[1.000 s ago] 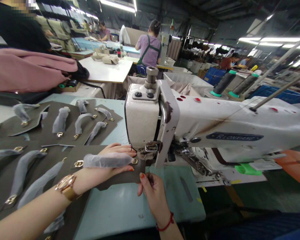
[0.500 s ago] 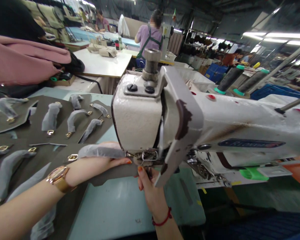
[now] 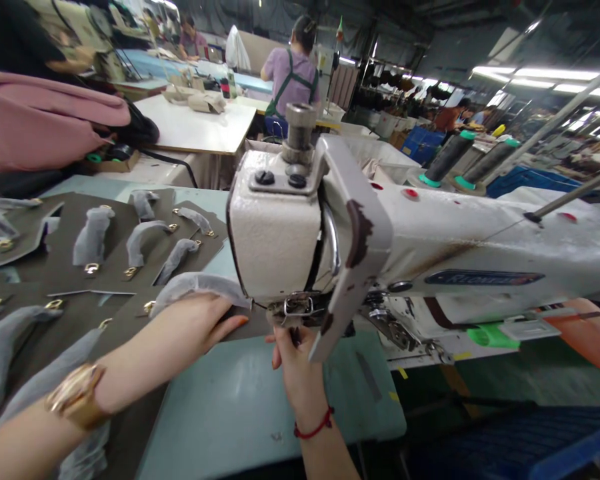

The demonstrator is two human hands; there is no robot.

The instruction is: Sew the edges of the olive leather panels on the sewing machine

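Observation:
A grey-brown bag panel (image 3: pixel 257 327) lies at the sewing head of a white sewing machine (image 3: pixel 277 243). On the panel, a handle wrapped in translucent film (image 3: pixel 215 283) arches behind my left hand (image 3: pixel 205 325). That hand presses on the panel, its thumb stretched toward the needle area and its other fingertips hidden. Just below the wire finger guard (image 3: pixel 299 306), my right hand (image 3: pixel 296 353) has its thumb and curled fingers closed at the panel's near edge. The needle point and the exact grip are hidden.
Several grey-brown panels with film-wrapped handles (image 3: pixel 94 235) and gold hardware spread over the left of the pale green table (image 3: pixel 220 413). Two thread cones (image 3: pixel 447 160) stand behind the machine arm. A pink piece (image 3: pixel 40 123) lies far left. Co-workers (image 3: pixel 293 77) sit beyond.
My left hand has shifted left and arches more over the panel, whose near edge now shows less. A shiny lever appears beside the sewing head. My right hand stays by the finger guard.

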